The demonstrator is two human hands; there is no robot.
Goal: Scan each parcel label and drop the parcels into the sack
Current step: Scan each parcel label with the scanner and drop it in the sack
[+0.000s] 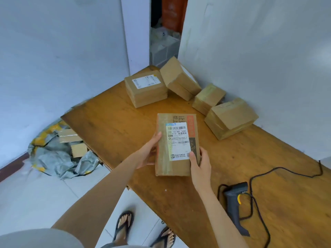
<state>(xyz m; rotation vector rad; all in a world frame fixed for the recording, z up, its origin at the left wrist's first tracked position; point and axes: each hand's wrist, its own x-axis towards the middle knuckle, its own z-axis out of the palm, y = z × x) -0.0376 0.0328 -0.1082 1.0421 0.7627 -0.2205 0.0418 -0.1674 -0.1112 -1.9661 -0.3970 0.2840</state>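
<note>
Over the middle of the wooden table (pixel 114 119), as the head camera sees it, both hands hold one flat cardboard parcel (pixel 163 133) with its white label (pixel 178 141) facing up; whether its underside touches the wood I cannot tell. The left hand (pixel 149 151) grips the parcel's left edge, thumb on top and fingers tucked beneath. The right hand (pixel 199 163) grips the near right corner, its thumb pressed on the label's lower end. Toward the table's near right edge lies the dark handheld scanner (pixel 235 203), untouched, its black cable (pixel 279 171) looping across the wood. Four more parcels (pixel 146 88) crowd the far corner against the wall, one tilted on another. On the floor just off the table's left edge slumps the grey-and-yellow sack (pixel 53 154), open, with two small boxes (pixel 69 136) already inside. The step in hand looks like presenting the label for scanning — the barcode is turned up and readable, yet no scanner is aimed at it. The next move probably calls for the right hand to let go and take up the scanner while the left steadies the parcel alone, keeping the label flat and unshaded by the thumb — then a swing left to the sack.
</note>
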